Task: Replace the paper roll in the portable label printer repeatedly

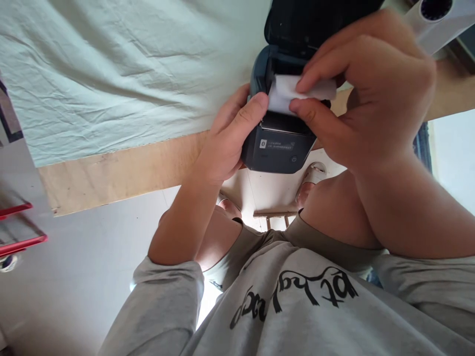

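Observation:
A dark portable label printer (276, 153) is held over the table's edge, its black lid (297, 24) swung up. Round its left side wraps my left hand (237, 128), thumb on the rim of the paper bay. White paper (287, 91), which looks like a paper roll, sits partly in the bay. My right hand (367, 94) pinches that paper between thumb and fingers at its right part. A Bluetooth label and a power button show on the printer's front. The inside of the bay is mostly hidden by the paper and my right fingers.
A pale green cloth (129, 74) covers the table, whose wooden edge (122, 173) runs below it. A white object with a dark round top (438, 24) stands at upper right. Red rails (25, 242) are at left. My legs and the tiled floor (92, 257) lie below.

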Demonstrator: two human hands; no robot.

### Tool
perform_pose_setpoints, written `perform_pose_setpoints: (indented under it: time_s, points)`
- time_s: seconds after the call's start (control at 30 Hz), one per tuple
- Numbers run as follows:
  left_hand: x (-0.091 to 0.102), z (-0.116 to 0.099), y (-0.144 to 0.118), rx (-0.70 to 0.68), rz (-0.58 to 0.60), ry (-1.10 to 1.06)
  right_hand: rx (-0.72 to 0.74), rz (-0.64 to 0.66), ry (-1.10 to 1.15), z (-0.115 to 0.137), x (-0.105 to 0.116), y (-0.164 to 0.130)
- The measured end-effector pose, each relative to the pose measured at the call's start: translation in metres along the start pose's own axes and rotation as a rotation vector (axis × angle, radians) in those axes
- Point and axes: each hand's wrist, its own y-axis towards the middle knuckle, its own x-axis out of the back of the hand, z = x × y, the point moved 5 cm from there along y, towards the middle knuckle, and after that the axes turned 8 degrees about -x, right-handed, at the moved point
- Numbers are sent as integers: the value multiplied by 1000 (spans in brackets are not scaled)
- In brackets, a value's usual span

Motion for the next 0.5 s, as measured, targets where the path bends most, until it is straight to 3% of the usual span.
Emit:
perform_pose_setpoints:
  time_s: [0.07, 0.23, 0.4, 0.47, 0.5]
  points:
    - [2, 3, 1, 2, -3, -4, 30, 11, 19, 2, 0, -2]
    - [3, 3, 2, -63, 61, -56, 157, -124, 2, 6, 7, -11]
    - [5, 1, 4, -166, 236, -22, 330, -4, -25, 13, 0, -18]
    - [7, 2, 5, -193, 265, 11, 283, 25, 56, 8, 1, -16]
    - [7, 2, 5, -204, 264, 27, 177, -2, 131, 1, 4, -13]
